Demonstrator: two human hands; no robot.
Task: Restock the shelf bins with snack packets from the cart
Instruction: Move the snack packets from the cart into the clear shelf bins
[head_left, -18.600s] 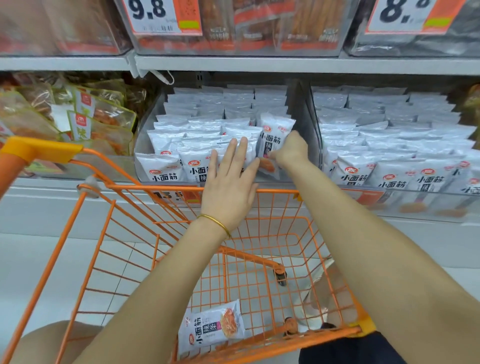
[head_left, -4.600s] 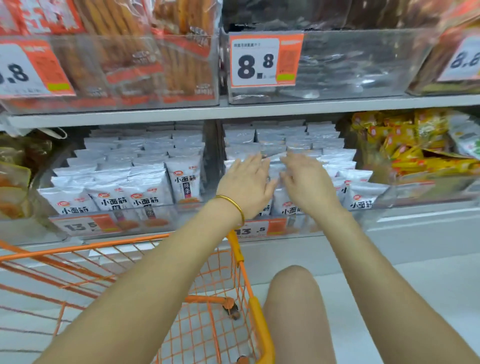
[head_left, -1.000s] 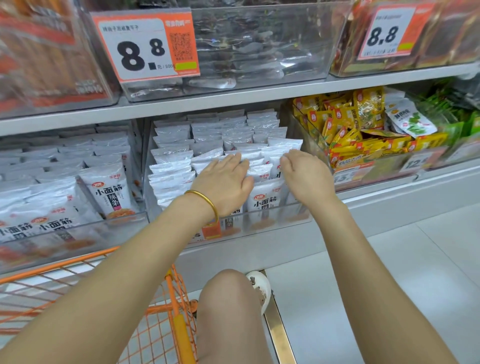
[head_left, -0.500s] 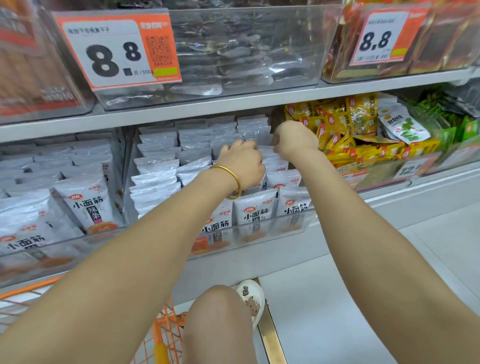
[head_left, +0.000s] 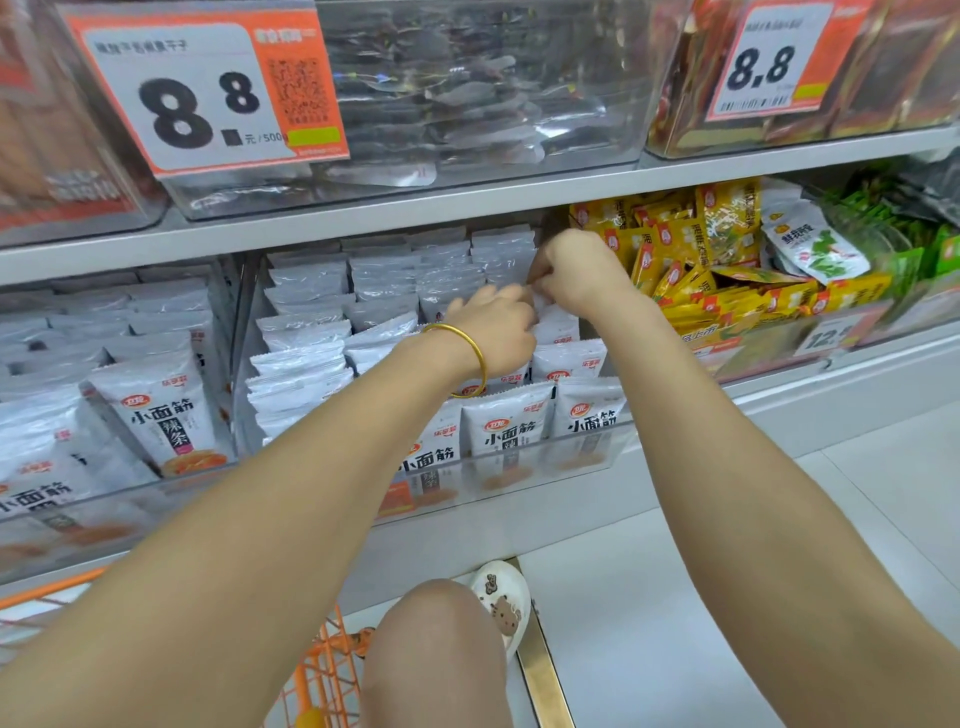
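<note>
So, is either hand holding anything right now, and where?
Right hand pinches a white packet by its top edge; left hand rests among packets, grip hidden.

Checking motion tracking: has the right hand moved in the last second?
Yes. The right hand went from the front rows toward the back of the white-packet bin, by the yellow packets.

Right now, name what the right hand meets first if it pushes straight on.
The right hand points back and left, so probably the rear packets just ahead of it; depth is unclear.
</note>
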